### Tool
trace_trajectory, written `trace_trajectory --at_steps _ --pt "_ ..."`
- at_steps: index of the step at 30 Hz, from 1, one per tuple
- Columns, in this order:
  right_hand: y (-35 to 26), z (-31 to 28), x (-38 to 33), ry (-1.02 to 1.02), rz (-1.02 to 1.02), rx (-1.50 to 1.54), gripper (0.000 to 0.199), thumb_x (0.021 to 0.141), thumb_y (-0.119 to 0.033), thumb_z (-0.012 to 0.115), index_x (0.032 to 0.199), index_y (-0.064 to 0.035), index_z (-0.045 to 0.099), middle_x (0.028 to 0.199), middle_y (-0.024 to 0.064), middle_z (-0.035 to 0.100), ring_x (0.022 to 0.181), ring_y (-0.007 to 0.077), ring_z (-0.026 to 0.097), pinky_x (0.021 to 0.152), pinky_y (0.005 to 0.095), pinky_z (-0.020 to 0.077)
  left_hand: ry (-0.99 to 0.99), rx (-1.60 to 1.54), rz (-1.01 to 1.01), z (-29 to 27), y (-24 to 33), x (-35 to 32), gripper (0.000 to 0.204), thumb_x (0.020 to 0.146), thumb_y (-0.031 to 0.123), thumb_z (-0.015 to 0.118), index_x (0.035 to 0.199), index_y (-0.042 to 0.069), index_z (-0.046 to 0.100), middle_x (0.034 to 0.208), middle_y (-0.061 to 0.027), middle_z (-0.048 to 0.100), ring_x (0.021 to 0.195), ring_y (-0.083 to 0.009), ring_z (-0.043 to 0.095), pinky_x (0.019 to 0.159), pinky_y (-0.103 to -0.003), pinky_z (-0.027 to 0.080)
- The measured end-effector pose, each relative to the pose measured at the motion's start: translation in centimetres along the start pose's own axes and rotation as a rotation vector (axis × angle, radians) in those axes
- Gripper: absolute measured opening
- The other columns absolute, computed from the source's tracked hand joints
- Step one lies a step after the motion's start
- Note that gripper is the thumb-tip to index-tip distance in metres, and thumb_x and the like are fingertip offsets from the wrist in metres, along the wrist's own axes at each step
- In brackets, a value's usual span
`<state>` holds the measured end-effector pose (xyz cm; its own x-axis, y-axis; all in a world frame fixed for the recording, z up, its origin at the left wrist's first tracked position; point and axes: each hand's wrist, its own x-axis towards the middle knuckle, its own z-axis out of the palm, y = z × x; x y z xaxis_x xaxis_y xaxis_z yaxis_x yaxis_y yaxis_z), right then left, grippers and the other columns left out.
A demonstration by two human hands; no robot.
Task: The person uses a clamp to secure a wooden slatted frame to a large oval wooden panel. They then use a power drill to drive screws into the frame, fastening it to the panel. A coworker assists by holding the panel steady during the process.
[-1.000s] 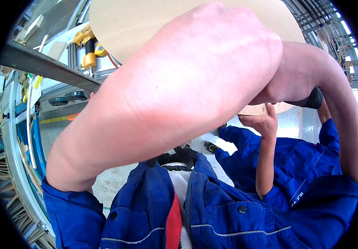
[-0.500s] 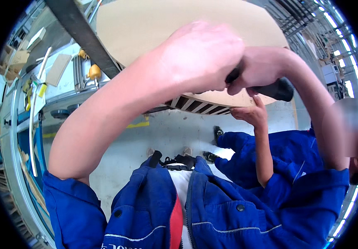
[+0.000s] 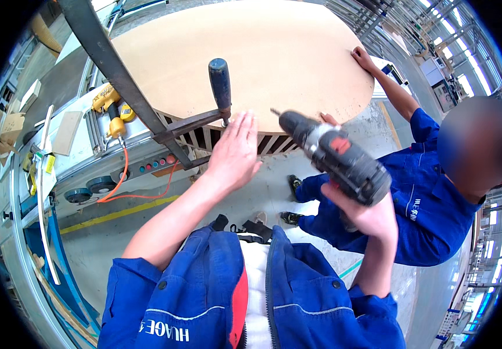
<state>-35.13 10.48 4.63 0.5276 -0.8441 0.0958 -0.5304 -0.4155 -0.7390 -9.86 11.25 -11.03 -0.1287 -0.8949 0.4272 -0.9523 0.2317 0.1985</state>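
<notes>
Right hand [image 3: 367, 218]: fingers closed around the grip of a black drill [image 3: 335, 157], held up near the board edge
Left hand [image 3: 236, 152]: fingers open and flat, just below the clamp handle [image 3: 220, 84]
Round wooden board [image 3: 251, 52]: a co-worker's hand [image 3: 362, 57] rests on its far edge

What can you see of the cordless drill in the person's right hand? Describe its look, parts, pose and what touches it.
The cordless drill has a dark grey and black body with a red patch on its side, seemingly plastic. A black chuck with a thin bit sticks out at its upper-left end, aimed up toward the round wooden panel without touching it. It is tilted and held in the air. The right hand grips its handle from below; the open left hand is apart from it.
</notes>
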Motion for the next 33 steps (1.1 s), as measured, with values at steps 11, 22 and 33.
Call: trace_trajectory --at_steps 11,22,33 --pt "6.2 2.8 -5.6 -0.038 0.064 0.173 0.019 0.08 -0.004 0.083 0.097 -0.0009 0.075 0.081 0.0078 0.074 0.07 0.0158 0.07 0.069 0.0293 0.0547 -0.172 -0.198 -0.296 -3.0 0.7 -0.7 0.069 0.088 0.023 0.077 0.145 -0.002 0.048 0.093 -0.0166 0.071 0.086 -0.0361 0.071 0.073 -0.047 0.058" --pt "5.7 2.3 4.3 -0.243 0.149 0.189 0.049 0.074 -0.003 0.076 0.122 0.0003 0.066 0.117 0.0133 0.068 0.114 0.0237 0.066 0.11 0.0404 0.0447 -0.156 -0.728 -0.682 -1.6 -0.7 -7.8 0.018 0.091 0.017 0.074 0.088 -0.001 0.076 0.07 -0.0137 0.071 0.06 -0.0218 0.069 0.058 -0.033 0.054" --pt "-1.3 1.5 13.1 -0.511 0.46 0.048 0.034 0.079 0.002 0.072 0.112 0.0048 0.065 0.082 0.0072 0.068 0.066 0.0126 0.064 0.061 0.0293 0.0548 -0.001 -0.871 -0.916 -0.9 -4.4 -12.8 0.014 0.092 0.008 0.072 0.093 -0.006 0.074 0.072 -0.0117 0.072 0.061 -0.0115 0.066 0.06 -0.026 0.053"
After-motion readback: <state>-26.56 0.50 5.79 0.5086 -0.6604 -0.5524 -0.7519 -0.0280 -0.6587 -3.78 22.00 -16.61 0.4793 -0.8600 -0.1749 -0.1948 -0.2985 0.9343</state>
